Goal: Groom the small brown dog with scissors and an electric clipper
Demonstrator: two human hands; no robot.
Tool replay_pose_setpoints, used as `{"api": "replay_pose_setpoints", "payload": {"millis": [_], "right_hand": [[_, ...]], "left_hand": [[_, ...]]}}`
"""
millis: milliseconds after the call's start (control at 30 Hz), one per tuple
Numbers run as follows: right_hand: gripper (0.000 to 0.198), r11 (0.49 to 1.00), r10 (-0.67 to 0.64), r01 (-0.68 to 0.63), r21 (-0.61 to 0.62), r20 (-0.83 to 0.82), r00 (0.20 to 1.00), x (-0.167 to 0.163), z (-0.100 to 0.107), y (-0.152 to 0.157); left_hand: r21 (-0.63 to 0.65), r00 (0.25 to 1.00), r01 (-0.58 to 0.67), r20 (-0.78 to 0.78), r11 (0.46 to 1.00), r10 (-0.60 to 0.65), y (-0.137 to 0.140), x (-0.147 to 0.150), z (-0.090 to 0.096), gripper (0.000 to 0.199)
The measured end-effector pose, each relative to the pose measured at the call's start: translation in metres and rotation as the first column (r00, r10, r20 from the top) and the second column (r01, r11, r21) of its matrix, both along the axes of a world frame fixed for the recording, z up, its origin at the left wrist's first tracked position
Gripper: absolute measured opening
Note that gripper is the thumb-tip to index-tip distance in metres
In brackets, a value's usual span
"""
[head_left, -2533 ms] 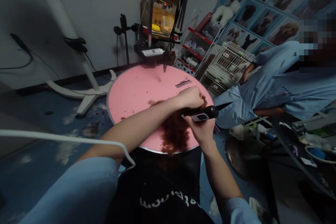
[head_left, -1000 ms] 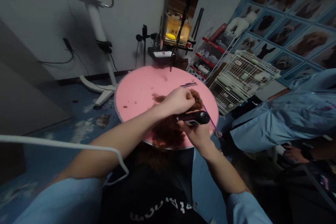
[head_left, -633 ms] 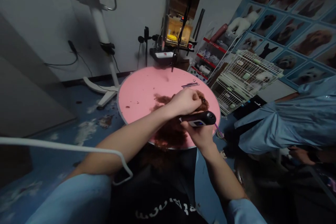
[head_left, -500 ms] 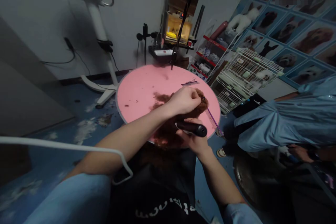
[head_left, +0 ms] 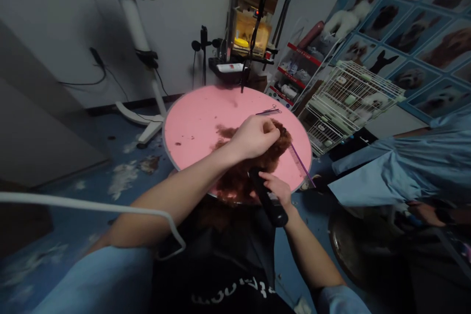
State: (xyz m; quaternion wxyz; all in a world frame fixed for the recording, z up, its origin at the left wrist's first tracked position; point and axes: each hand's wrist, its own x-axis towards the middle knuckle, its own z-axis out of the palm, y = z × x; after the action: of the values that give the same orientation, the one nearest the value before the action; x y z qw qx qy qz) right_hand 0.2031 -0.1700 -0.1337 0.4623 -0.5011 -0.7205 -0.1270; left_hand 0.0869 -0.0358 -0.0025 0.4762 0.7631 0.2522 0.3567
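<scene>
A curly brown dog (head_left: 270, 157) is on the round pink table (head_left: 191, 108), its head toward the right side. My left hand (head_left: 255, 136) is closed in a pinch at the dog's head; the fingertips partly hide what they grip. Black hair clippers (head_left: 265, 198) are in my right hand (head_left: 278, 190), their front end against the dog's body and the rear end pointing down toward me. A purple comb (head_left: 301, 164) lies by the table's right edge, close to the dog's head. Farther back lies a pair of scissors (head_left: 270, 110).
Clipped brown hair (head_left: 225, 131) lies on the table. A dark grooming strap (head_left: 253, 34) hangs at its far side. A wire cage (head_left: 349, 93) stands at the right, near a person in blue (head_left: 408, 157). A white stand (head_left: 147, 83) is at the left; a pale bar (head_left: 110, 207) crosses my left arm.
The rear end of the clippers has swung down toward me as my right hand turned. My left hand stays at the dog's head. My view has shifted slightly.
</scene>
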Motion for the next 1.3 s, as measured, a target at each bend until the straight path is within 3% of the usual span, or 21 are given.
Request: {"api": "replay_pose_setpoints", "payload": {"millis": [133,300,500,667,800,1067,1133,1233,1300], "right_hand": [[0.02,0.997,0.044,-0.052,0.057,0.126,0.991,-0.006,-0.009,-0.016],[0.032,0.978,-0.024,0.002,0.209,0.105,0.994,0.0,0.0,-0.021],[0.018,0.999,-0.015,0.005,0.054,0.188,0.982,-0.001,-0.021,-0.005],[0.017,0.972,-0.016,-0.03,0.233,0.193,0.981,-0.005,-0.031,-0.019],[0.016,0.962,-0.073,0.017,0.272,0.195,0.978,-0.008,-0.033,-0.007],[0.028,0.978,-0.028,0.001,0.21,0.125,0.992,-0.011,-0.049,-0.006],[0.03,0.992,-0.006,-0.004,0.122,0.081,0.997,-0.012,-0.051,-0.003],[0.028,0.99,0.074,-0.081,-0.112,-0.065,0.995,-0.015,-0.048,0.001],[0.031,0.978,0.098,-0.136,-0.155,-0.231,0.968,-0.016,-0.038,-0.007]], "left_hand": [[0.003,1.0,-0.003,0.005,1.0,0.003,-0.002,-0.002,-0.001,0.016],[0.046,1.0,-0.012,-0.013,0.999,0.012,-0.005,-0.002,0.0,0.017],[0.023,0.999,-0.04,-0.005,0.999,0.04,-0.008,-0.002,0.0,0.014],[-0.008,0.999,-0.023,0.044,1.0,0.024,-0.011,-0.006,0.001,0.015],[-0.027,0.998,-0.033,0.047,0.999,0.034,-0.012,-0.009,0.001,0.015],[-0.056,0.997,-0.057,0.053,0.997,0.06,-0.011,-0.014,-0.004,0.015],[-0.04,0.996,-0.065,0.063,0.997,0.067,-0.011,-0.014,-0.006,0.015],[-0.045,0.992,-0.085,0.09,0.995,0.089,-0.013,-0.016,-0.01,0.015],[-0.076,0.99,-0.09,0.103,0.993,0.097,-0.015,-0.018,-0.012,0.017]]}}
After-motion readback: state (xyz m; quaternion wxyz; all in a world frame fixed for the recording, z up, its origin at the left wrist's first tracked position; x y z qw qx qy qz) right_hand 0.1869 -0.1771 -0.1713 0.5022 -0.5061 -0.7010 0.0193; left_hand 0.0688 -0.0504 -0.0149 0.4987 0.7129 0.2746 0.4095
